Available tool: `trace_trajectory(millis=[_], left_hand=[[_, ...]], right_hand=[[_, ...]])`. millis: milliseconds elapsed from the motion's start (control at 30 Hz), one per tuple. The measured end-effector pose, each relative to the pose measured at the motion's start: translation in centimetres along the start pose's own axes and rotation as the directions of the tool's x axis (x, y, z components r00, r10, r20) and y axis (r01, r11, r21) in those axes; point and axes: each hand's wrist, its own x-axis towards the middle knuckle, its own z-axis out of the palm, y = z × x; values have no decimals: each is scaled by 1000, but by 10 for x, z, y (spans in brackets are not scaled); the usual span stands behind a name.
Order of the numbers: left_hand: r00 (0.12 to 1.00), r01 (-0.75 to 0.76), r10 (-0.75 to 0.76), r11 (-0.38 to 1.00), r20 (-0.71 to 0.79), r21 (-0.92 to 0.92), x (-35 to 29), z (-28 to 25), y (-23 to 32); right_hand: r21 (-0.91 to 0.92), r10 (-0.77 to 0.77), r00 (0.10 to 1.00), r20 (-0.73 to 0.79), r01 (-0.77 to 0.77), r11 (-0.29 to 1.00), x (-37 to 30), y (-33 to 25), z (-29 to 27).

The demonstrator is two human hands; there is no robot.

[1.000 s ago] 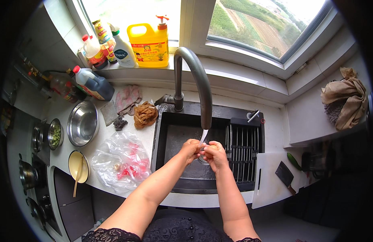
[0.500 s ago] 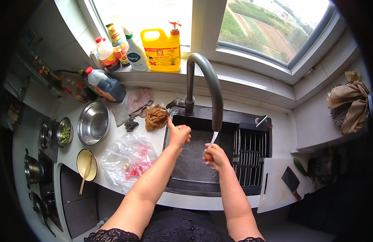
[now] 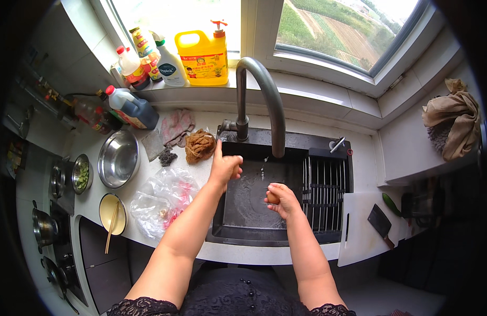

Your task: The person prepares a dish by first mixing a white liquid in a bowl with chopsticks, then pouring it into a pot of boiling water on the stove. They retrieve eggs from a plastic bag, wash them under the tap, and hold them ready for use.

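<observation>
My left hand is over the sink's left edge, one finger stretched up to the tap's lever and seeming to touch it. The other fingers are loosely bent and hold nothing. My right hand, above the basin, is closed round a brown egg, partly hidden by the fingers. The curved grey tap rises behind both hands. A few drops fall under its spout into the dark sink, whose bottom is wet.
Left of the sink are a brown cloth, a plastic bag, a steel bowl and a cream bowl with chopsticks. A black rack fills the sink's right side. Beyond it, a cleaver lies on a white board.
The stream from the tap has stopped, leaving only drops. My right hand has drawn slightly away from beneath the spout, the egg still in it. My left hand stays by the lever.
</observation>
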Motion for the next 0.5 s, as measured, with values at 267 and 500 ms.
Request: trace_trajectory(millis=[267, 500], left_hand=[[808, 419, -235, 874, 541, -246, -57, -9, -22], [808, 264, -570, 576, 149, 773, -46, -12, -119]], right_hand=[[62, -189, 915, 355, 179, 982, -50, -56, 0], [-623, -132, 946, -295, -86, 777, 49, 81, -53]])
